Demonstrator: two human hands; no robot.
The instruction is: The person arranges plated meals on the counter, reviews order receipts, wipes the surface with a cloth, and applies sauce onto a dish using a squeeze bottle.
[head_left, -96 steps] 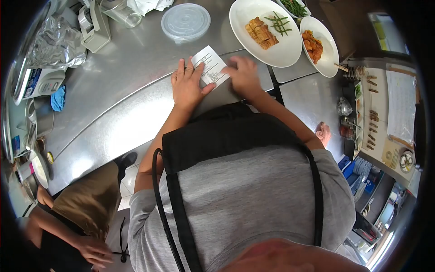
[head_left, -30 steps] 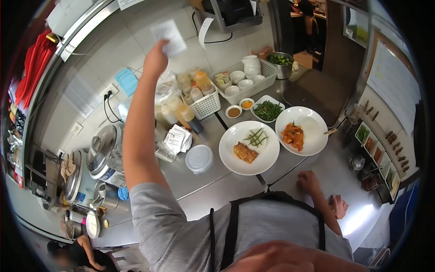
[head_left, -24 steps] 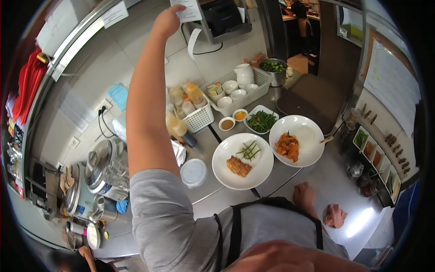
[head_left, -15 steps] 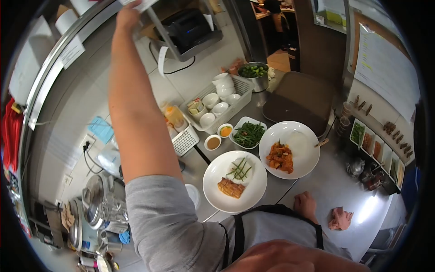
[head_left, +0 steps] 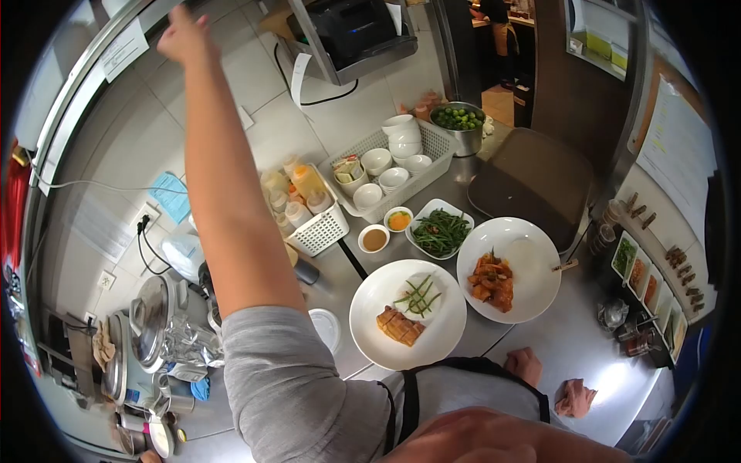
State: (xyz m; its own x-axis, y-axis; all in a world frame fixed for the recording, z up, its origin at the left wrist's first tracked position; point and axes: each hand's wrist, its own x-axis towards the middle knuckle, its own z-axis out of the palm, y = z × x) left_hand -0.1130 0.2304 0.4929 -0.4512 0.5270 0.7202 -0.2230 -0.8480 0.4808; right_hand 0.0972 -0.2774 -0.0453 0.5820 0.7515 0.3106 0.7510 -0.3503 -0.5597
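Head view: left arm (head_left: 228,185) stretched high, elbow nearly straight.
Left hand (head_left: 187,37): at metal rail (head_left: 83,86); grip cannot be told.
Paper slip (head_left: 125,49): on rail, just beside left hand.
Right hand (head_left: 524,366): fingers curled closed, low on counter (head_left: 494,349), near pink cloth (head_left: 576,398).
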